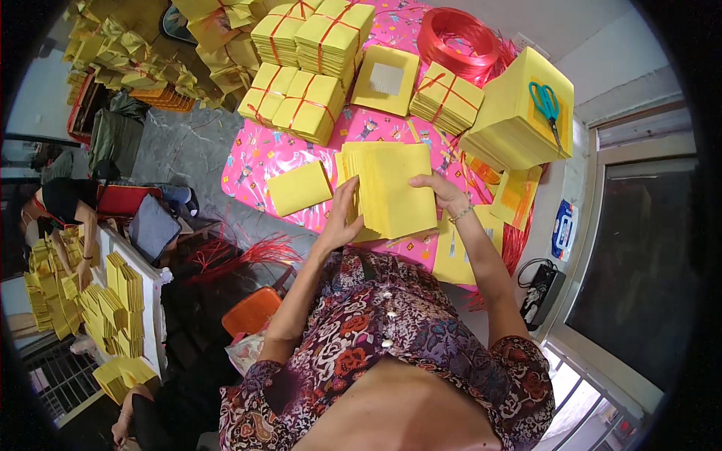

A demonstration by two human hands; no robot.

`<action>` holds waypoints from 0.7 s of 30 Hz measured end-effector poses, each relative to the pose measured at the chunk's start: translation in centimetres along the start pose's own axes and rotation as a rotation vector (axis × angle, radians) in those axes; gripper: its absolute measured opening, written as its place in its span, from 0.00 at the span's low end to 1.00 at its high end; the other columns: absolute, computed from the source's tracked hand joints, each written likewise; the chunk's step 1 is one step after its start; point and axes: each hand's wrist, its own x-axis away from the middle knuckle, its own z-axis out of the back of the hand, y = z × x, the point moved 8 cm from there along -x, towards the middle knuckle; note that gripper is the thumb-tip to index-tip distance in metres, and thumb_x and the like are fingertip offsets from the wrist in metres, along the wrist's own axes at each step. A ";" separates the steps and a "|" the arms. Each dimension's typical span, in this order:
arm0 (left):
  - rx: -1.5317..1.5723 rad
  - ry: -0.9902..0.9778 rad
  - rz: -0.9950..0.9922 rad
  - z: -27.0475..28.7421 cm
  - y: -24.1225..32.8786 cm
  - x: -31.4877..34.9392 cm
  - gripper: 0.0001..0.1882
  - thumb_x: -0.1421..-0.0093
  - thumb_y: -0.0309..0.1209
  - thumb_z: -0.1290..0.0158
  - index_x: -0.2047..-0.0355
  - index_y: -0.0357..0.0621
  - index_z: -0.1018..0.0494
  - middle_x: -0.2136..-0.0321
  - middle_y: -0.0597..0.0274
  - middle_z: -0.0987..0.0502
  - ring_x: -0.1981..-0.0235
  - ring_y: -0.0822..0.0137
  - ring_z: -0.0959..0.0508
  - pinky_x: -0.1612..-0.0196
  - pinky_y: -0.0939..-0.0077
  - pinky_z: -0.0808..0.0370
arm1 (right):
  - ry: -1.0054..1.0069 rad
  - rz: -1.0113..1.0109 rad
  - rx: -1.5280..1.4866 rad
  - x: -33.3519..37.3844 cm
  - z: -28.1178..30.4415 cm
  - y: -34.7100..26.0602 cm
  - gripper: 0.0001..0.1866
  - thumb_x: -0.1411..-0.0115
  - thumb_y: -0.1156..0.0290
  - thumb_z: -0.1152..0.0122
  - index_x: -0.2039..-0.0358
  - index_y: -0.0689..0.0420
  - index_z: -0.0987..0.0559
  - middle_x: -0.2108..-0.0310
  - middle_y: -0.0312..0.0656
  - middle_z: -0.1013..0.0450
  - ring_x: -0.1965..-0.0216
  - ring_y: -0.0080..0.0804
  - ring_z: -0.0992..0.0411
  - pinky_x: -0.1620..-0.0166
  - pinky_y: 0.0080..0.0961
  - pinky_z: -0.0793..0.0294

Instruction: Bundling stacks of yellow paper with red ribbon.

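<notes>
A thick stack of yellow paper sheets [398,184] is between my hands over the near part of the pink table, its left edge slightly fanned. My right hand [445,197] grips the stack's right edge, with the thumb lying on top and the other fingers mostly hidden beneath. Against the left edge rests my left hand [343,214], its fingers fairly straight and the thumb near the lower corner. Left of it lies a small yellow stack [299,188], flat and untied. Under my right forearm, loose yellow pieces [453,252] are partly covered.
Tied yellow bundles [307,105] and a coil of red plastic ribbon [459,46] stand on the patterned pink cloth [252,169]. Teal-handled scissors [547,105] rest on a tall yellow stack [504,124]. At left, another person [71,203] handles yellow paper at a white table [154,308].
</notes>
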 end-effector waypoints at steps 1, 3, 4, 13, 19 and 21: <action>0.075 -0.021 0.057 -0.1 -0.7 0.1 0.42 0.48 0.24 0.47 0.33 0.40 0.51 0.37 0.45 0.46 0.34 0.51 0.45 0.33 0.61 0.46 | 0.009 -0.016 0.019 -0.2 0.1 0.1 0.29 0.47 0.65 0.31 0.46 0.62 0.28 0.53 0.42 0.24 0.53 0.28 0.25 0.49 0.27 0.25; 0.151 -0.044 0.117 -0.3 -1.7 0.2 0.42 0.47 0.24 0.48 0.32 0.40 0.51 0.36 0.46 0.46 0.34 0.52 0.45 0.33 0.62 0.46 | 0.019 -0.034 0.037 -0.6 0.0 0.1 0.29 0.47 0.64 0.31 0.47 0.63 0.28 0.53 0.42 0.24 0.54 0.28 0.24 0.49 0.27 0.25; 0.376 0.009 0.214 -0.2 -2.8 0.2 0.41 0.44 0.26 0.48 0.32 0.41 0.52 0.35 0.48 0.47 0.34 0.54 0.45 0.33 0.62 0.46 | 0.016 -0.052 0.048 -0.7 -0.2 0.1 0.30 0.47 0.64 0.31 0.46 0.63 0.28 0.53 0.43 0.24 0.55 0.28 0.24 0.50 0.27 0.25; 0.233 0.192 0.320 0.3 -1.7 -3.9 0.56 0.50 0.36 0.36 0.31 0.37 0.61 0.36 0.41 0.50 0.35 0.49 0.42 0.37 0.58 0.37 | 0.080 -0.081 0.248 -1.2 -2.4 -1.3 0.33 0.47 0.58 0.31 0.45 0.63 0.29 0.55 0.44 0.24 0.56 0.31 0.23 0.51 0.28 0.25; 0.615 0.116 0.419 -1.5 -2.7 -3.6 0.57 0.49 0.33 0.39 0.31 0.34 0.68 0.38 0.44 0.41 0.40 0.55 0.35 0.41 0.67 0.33 | 0.256 0.148 0.524 -0.6 -1.9 -2.5 0.39 0.43 0.46 0.37 0.39 0.60 0.34 0.50 0.45 0.27 0.52 0.29 0.28 0.49 0.30 0.28; 0.715 0.100 0.439 -2.1 -3.2 -3.6 0.58 0.49 0.34 0.39 0.31 0.35 0.70 0.37 0.44 0.44 0.39 0.54 0.36 0.41 0.66 0.34 | 0.381 0.317 0.421 -0.5 -0.2 -1.6 0.40 0.41 0.41 0.42 0.38 0.59 0.35 0.48 0.44 0.29 0.50 0.28 0.29 0.48 0.30 0.29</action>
